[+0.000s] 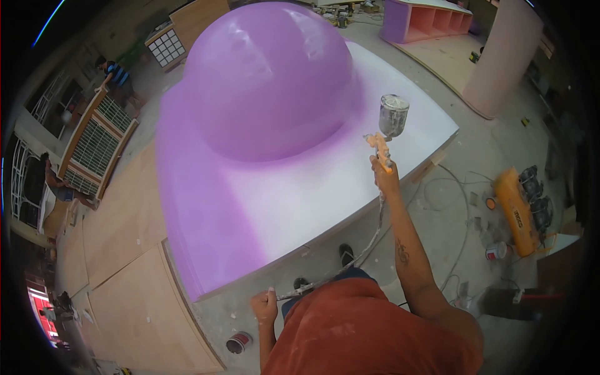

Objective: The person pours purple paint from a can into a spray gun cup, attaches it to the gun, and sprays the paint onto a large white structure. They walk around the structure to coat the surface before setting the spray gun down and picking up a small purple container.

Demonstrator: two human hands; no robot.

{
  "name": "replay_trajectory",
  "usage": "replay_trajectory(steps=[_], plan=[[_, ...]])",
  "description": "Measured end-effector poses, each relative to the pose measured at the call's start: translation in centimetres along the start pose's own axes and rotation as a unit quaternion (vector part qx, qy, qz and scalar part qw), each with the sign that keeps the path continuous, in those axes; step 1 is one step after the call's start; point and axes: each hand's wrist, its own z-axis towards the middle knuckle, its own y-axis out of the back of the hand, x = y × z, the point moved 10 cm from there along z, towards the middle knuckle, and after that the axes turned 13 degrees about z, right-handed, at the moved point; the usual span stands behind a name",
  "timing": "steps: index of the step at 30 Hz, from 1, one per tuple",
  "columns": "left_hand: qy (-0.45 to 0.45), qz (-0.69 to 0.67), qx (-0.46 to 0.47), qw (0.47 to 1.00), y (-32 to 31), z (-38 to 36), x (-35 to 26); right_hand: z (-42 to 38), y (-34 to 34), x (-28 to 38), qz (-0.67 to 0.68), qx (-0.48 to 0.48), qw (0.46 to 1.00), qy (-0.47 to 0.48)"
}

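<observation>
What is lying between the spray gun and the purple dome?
In the head view, no object lies between the spray gun and the dome: only the base surface, white turning purple towards the dome.

We can pass our right hand [386,179] over the white part [300,203], but at left the purple dome [269,87] blocks the way.

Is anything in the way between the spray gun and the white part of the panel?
Nothing visible stands between the spray gun in the right hand and the panel's white part. The hose runs back towards the body, to the left hand.
</observation>
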Motion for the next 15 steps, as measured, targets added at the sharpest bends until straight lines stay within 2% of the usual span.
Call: replay_trajectory(steps=[3, 5, 6, 8, 10, 12, 15], plan=[[-0.007, 0.001, 0.026, 1.000, -1.7, -0.4, -1.7, 3.9, 2.3, 2.8, -0.011, -0.041, 0.998, 0.050], [-0.004, 0.004, 0.036, 0.999, -2.1, -1.1, -1.8, 5.2, 2.8, 4.5, 0.008, -0.077, 0.990, 0.120], [0.014, 0.001, 0.039, 0.999, -2.2, -1.4, -1.7, 5.6, 2.8, 4.5, 0.009, -0.075, 0.990, 0.118], [0.038, 0.003, 0.040, 0.998, -1.5, -2.2, -0.2, 4.8, 2.1, 5.6, -0.002, -0.062, 0.982, 0.178], [0.050, 0.023, 0.011, 0.998, -0.7, -3.9, 2.0, 2.2, 2.1, 3.6, -0.026, -0.044, 0.989, 0.142], [0.072, 0.030, -0.018, 0.997, 2.1, -4.9, 3.4, -0.7, 0.8, -0.9, -0.011, -0.024, 0.998, 0.062], [0.112, 0.012, -0.068, 0.991, 5.8, -6.0, 8.5, -8.5, -3.8, -4.6, -0.007, 0.009, 1.000, -0.005]])
